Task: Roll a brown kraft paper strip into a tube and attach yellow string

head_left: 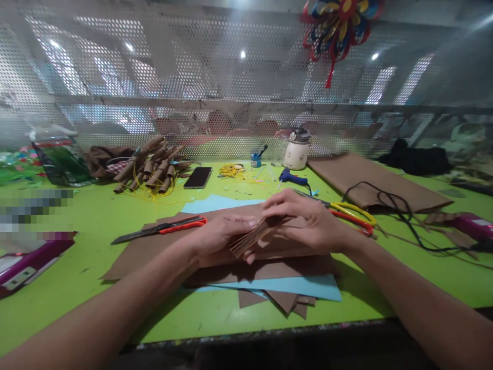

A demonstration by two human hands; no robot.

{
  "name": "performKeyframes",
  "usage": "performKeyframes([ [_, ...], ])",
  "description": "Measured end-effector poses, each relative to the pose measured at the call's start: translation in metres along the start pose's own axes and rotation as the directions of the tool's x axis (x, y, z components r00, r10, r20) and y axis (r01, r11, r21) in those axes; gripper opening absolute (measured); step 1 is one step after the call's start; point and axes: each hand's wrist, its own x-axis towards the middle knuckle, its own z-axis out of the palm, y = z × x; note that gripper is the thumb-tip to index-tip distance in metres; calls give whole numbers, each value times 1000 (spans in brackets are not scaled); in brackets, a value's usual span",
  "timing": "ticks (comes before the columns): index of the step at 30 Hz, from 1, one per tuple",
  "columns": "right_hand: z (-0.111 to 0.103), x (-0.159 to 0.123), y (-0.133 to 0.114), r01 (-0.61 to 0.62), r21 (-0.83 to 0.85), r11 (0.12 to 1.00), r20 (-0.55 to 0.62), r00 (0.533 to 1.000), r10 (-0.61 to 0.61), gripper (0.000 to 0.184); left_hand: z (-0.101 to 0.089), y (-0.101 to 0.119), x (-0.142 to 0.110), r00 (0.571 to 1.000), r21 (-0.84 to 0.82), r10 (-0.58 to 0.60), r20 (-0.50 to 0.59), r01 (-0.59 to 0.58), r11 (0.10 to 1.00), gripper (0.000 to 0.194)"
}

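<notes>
Between my two hands is a thick stack of brown paper strips (250,241), tilted, its layered edges showing. My left hand (221,236) grips the stack's left side, thumb on top and fingers beneath. From the right, my right hand (308,221) pinches the far end with thumb and fingers. Below them lie larger brown paper sheets (142,254) and light blue paper (308,285). Orange-handled scissors (165,228) rest on the sheets left of my left hand. Scissors with yellow and red handles (354,213) lie behind my right wrist.
At the back are rolled brown paper tubes (150,167), a phone (197,178), yellow string (231,170), a blue glue gun (292,177) and a white bottle (296,150). Folded brown paper (377,182) and a black cable (408,226) lie right. A purple power strip (34,259) sits left.
</notes>
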Motion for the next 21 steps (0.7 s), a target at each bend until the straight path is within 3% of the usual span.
performKeyframes([
  [4,8,0,4,-16,63,998,5,1000,16,18,-4,-2,0,998,49,-49,40,47,998,22],
  [7,13,-2,10,-141,102,985,30,990,139,16,-3,0,-2,995,139,-102,6,100,985,26],
  [11,18,-2,18,-417,161,894,90,909,408,19,4,9,-6,982,335,6,-187,58,941,30],
  [14,20,-2,22,-536,298,789,141,843,519,22,7,15,-9,974,487,103,-202,9,873,45],
  [17,22,-2,22,-555,334,762,121,827,549,22,4,16,-8,966,660,145,-215,35,750,49],
  [21,27,-3,20,-612,309,728,130,785,605,22,-2,13,-3,935,887,294,-200,46,460,37],
])
